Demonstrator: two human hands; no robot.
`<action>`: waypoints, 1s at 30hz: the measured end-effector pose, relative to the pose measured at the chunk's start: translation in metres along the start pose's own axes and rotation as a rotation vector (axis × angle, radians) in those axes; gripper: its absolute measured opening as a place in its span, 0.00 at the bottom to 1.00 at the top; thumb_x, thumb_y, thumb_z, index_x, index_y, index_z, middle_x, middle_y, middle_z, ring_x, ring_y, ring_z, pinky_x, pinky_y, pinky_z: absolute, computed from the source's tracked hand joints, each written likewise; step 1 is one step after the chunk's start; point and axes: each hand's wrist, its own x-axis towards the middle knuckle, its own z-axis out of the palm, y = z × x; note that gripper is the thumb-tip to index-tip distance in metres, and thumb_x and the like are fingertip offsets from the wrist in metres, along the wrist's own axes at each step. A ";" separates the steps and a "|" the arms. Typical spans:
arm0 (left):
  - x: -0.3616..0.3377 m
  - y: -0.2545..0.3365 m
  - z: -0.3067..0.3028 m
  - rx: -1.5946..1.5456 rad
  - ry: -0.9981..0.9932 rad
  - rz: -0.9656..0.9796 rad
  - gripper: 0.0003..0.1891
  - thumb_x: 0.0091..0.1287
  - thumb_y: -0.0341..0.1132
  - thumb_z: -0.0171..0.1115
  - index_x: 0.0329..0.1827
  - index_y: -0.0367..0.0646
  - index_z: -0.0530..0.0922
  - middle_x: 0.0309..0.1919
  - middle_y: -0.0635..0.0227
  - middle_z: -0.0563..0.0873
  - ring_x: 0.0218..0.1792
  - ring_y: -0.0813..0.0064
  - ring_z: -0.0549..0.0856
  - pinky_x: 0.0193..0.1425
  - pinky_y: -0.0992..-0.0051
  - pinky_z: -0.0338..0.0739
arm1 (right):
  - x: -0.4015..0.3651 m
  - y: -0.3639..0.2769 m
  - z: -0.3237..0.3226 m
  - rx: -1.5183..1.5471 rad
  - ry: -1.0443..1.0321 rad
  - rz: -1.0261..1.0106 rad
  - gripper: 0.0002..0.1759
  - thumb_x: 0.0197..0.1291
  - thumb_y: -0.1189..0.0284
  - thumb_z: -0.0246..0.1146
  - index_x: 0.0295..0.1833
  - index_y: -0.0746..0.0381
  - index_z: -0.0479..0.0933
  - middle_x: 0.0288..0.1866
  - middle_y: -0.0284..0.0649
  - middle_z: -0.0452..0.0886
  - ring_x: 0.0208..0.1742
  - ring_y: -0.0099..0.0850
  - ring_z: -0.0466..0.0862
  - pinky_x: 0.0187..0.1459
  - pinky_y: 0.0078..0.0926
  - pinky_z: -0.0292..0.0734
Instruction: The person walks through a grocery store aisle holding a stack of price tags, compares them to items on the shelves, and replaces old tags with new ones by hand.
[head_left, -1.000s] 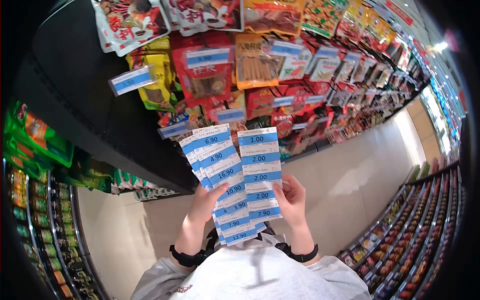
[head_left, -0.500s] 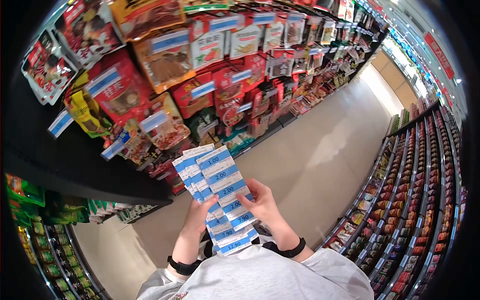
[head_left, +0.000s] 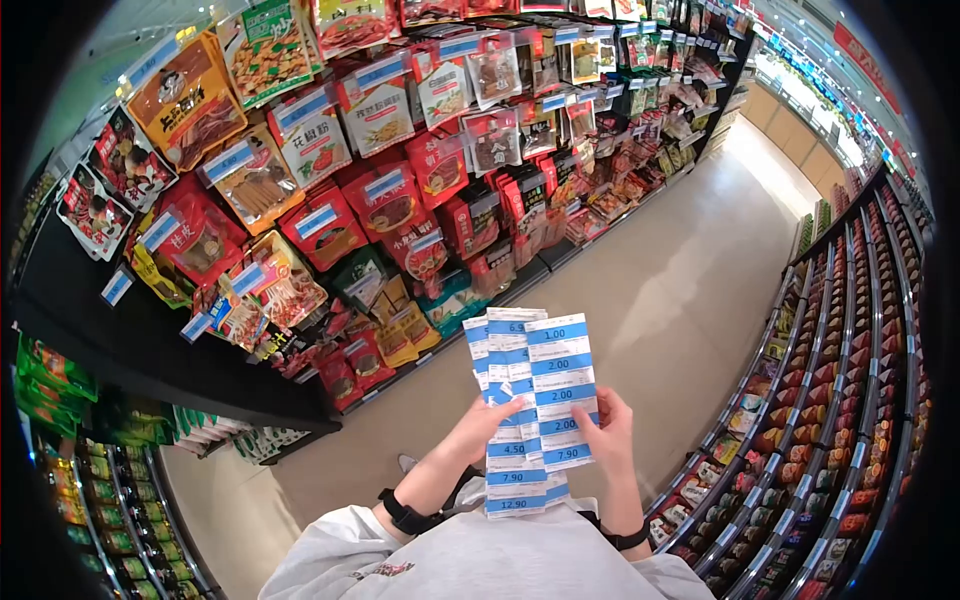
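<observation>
Several blue-and-white price label strips [head_left: 508,450] are fanned out in front of my body, overlapping each other. My left hand [head_left: 482,428] grips them at their left side, thumb on top. At the right, my right hand [head_left: 606,432] pinches the edge of the front strip [head_left: 565,380], which shows 1.00, 2.00 and 7.90. Lower down, the longer strip ends in 12.90. The fingers beneath the strips are partly hidden. Both wrists wear black bands.
Hanging packets [head_left: 375,110] with blue price labels fill the rack ahead and to the left. Shelves with rows of small packs [head_left: 800,400] curve along the right. Green packs [head_left: 50,380] and jars [head_left: 115,500] stand at the lower left. A tiled aisle floor [head_left: 660,290] runs between.
Both hands and the strips have shifted right in view, and the strips now stand more upright. The view has turned, showing more of the hanging packets. Both hands keep their hold.
</observation>
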 end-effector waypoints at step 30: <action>0.187 0.056 0.020 -0.048 0.036 0.014 0.21 0.61 0.27 0.54 0.58 0.37 0.65 0.52 0.62 0.74 0.51 0.68 0.75 0.53 0.69 0.72 | 0.199 0.003 -0.052 -0.082 -0.013 0.099 0.13 0.51 0.81 0.60 0.44 0.72 0.70 0.34 0.41 0.81 0.34 0.21 0.80 0.35 0.15 0.74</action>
